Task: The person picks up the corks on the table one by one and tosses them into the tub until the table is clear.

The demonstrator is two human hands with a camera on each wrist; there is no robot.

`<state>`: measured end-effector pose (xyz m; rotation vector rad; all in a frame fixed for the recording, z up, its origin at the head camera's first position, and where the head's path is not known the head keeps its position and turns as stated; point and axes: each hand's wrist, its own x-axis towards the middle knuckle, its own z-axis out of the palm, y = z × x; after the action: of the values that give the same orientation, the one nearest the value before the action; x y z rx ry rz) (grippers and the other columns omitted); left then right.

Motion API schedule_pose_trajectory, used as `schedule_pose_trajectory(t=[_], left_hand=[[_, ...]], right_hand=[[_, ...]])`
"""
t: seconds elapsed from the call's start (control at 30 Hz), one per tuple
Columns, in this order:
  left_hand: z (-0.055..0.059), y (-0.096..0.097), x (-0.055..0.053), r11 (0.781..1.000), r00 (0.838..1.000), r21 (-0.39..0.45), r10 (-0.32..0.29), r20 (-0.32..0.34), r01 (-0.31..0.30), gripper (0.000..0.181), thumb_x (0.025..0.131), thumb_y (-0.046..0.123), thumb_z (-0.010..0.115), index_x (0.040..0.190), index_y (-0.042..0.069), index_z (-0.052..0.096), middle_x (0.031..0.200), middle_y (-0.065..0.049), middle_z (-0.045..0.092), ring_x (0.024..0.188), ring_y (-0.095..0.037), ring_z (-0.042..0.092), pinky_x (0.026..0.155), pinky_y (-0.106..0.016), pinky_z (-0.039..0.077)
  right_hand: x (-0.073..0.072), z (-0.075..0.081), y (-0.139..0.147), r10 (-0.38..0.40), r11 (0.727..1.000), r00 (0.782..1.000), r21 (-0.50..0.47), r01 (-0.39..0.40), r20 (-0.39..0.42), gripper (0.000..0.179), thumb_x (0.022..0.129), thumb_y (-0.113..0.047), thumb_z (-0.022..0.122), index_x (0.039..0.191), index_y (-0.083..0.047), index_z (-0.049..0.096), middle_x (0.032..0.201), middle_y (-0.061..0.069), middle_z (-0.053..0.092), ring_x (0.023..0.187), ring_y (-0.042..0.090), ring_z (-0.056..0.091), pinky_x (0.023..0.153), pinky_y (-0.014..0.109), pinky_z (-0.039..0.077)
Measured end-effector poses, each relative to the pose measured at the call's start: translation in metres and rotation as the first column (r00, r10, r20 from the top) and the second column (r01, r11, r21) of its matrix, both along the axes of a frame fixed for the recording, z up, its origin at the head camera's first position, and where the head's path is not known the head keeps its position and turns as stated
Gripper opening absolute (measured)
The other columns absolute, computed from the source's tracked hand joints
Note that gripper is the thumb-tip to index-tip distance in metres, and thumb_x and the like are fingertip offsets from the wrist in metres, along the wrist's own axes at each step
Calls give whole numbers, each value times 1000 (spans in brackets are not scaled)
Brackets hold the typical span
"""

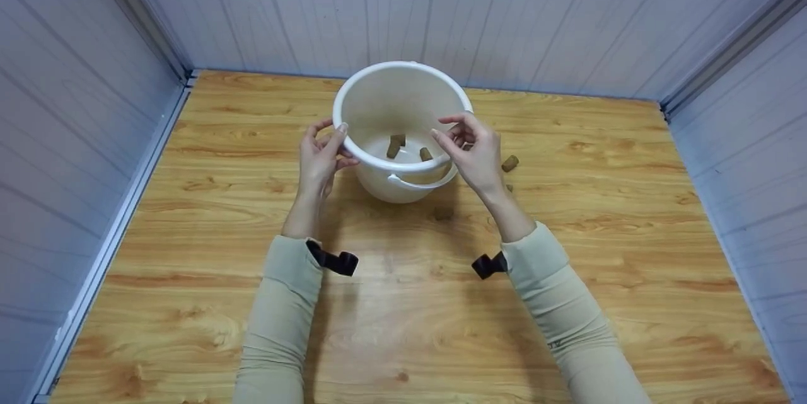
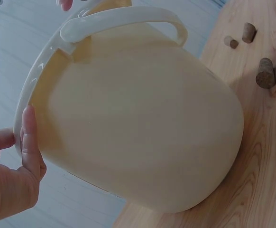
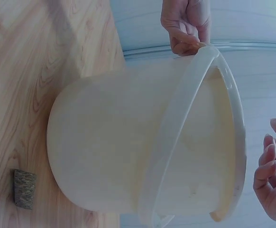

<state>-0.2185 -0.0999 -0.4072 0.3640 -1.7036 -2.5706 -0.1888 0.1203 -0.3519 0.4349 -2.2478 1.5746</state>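
A white plastic bucket (image 1: pixel 403 186) stands near the back wall, its handle (image 1: pixel 423 184) hanging down on the near side. My left hand (image 1: pixel 317 161) grips the bucket's rim on the left, thumb on top and fingers outside, as the left wrist view also shows (image 2: pixel 14 175). Over the right part of the rim hovers my right hand (image 1: pixel 474 149). Its thumb and index finger are apart, the other fingers loosely curled, and nothing shows between them. Inside the bucket lie several brown corks (image 1: pixel 393 149), including one cork (image 1: pixel 425 154) nearer the right side.
On the wood-grain surface (image 1: pixel 403 328), a cork (image 1: pixel 510 163) lies right of the bucket and another cork (image 1: pixel 444 213) in front of it. The left wrist view has a cork (image 2: pixel 265 73) beside the bucket too. Pale panelled walls (image 1: pixel 403 7) enclose the back and sides.
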Motion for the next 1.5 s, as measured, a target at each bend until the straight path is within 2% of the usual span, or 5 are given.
schedule_pose_trajectory(t=[0.17,0.5,0.73,0.93,1.5], left_hand=[[-1,0,0,1000,1000,7,0,7,0,36,88,10,56,119,2,39,69,-9,56,47,-12,53,42,-22,54],[-3,0,1,999,999,32,0,-39,2,34,88,8,55,117,0,38,64,-6,56,45,-11,52,40,-21,53],[-3,-1,1,1000,1000,14,0,-26,0,35,88,9,54,118,0,38,67,-7,56,46,-12,52,41,-22,53],[-2,-1,1,1000,1000,4,-7,-20,7,37,89,10,54,120,1,37,70,-10,56,47,-12,53,42,-23,54],[-3,-1,0,1000,1000,20,2,-28,-1,36,88,9,55,119,1,38,71,-10,55,48,-12,53,43,-22,54]], right_hand=[[6,-6,4,-1,1000,1000,-18,1,0,17,78,0,65,91,10,60,66,13,57,56,11,48,45,12,40],[17,-26,14,62,994,998,-92,-61,7,16,79,1,64,91,10,60,67,15,57,57,11,49,43,12,39],[14,-50,22,92,988,996,-124,-94,-22,16,79,-1,65,91,9,60,69,10,59,59,10,52,44,12,42],[27,-46,20,105,988,994,-116,-102,14,15,78,5,63,90,13,58,71,19,59,60,10,52,45,12,42],[33,-73,20,87,991,991,-113,-75,106,17,78,3,65,90,13,59,69,17,59,60,10,52,47,12,44]])
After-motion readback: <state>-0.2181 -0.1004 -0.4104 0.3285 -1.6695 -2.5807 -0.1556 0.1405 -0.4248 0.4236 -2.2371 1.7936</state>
